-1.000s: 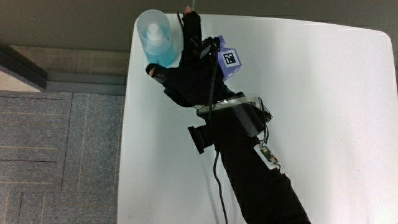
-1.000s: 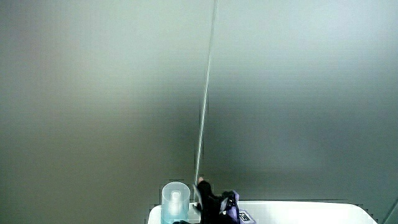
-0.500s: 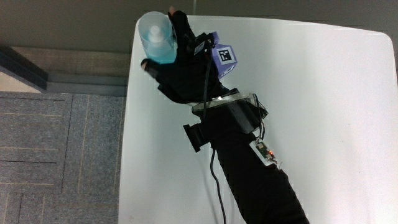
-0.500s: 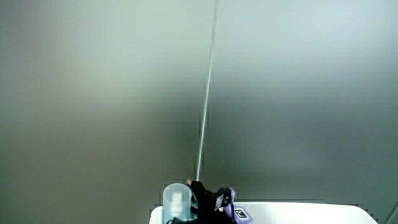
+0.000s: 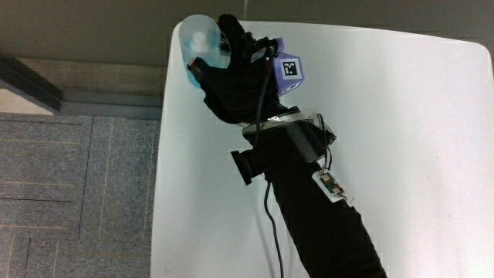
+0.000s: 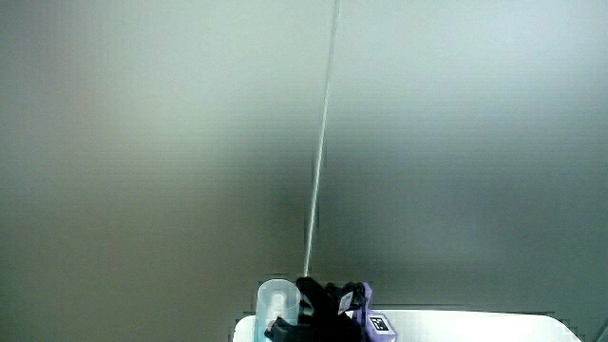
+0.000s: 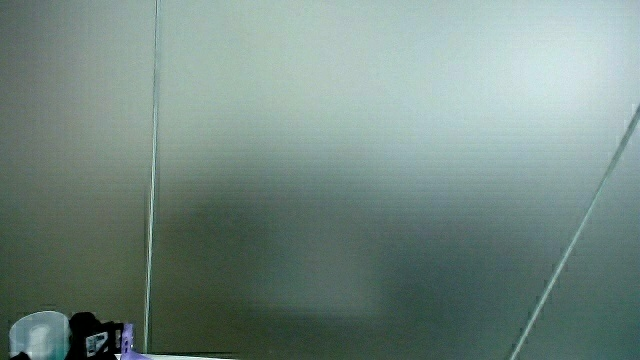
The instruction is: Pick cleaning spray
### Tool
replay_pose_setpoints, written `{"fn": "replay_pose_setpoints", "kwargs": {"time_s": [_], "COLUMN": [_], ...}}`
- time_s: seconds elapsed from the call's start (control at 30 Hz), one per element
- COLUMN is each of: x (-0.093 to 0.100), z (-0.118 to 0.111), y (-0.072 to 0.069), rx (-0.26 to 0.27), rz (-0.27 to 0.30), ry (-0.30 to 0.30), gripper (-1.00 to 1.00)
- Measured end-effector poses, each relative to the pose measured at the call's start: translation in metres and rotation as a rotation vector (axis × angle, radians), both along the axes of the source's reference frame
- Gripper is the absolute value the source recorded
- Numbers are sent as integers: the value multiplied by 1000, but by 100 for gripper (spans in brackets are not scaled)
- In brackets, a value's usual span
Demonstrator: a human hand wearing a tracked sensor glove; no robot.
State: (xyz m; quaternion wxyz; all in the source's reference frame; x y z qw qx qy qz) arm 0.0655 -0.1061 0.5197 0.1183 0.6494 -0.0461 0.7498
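Main view: hands grip cleaning spray holding blue liquid.

Only the spray bottle, at a table corner farther from the person than the forearm, with the hand wrapped round it, blocks passage.

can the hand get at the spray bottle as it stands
Probably yes: the hand is already against the bottle at the table's corner, fingers wrapping its side, nothing between them. Side views show mostly pale wall.
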Motion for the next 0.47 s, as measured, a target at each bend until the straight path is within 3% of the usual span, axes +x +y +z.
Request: {"fn": "replay_pose_setpoints", "kwargs": {"time_s": [0.1, 0.17, 0.37, 0.47], "x": [5, 10, 17, 24], "z": [1, 4, 3, -3], "y": [0, 0, 0, -5], "rx": [-5, 1, 27, 75], "rz": [15, 22, 39, 49], "ry": [-42, -11, -25, -51], "gripper": [100, 100, 100, 100]}}
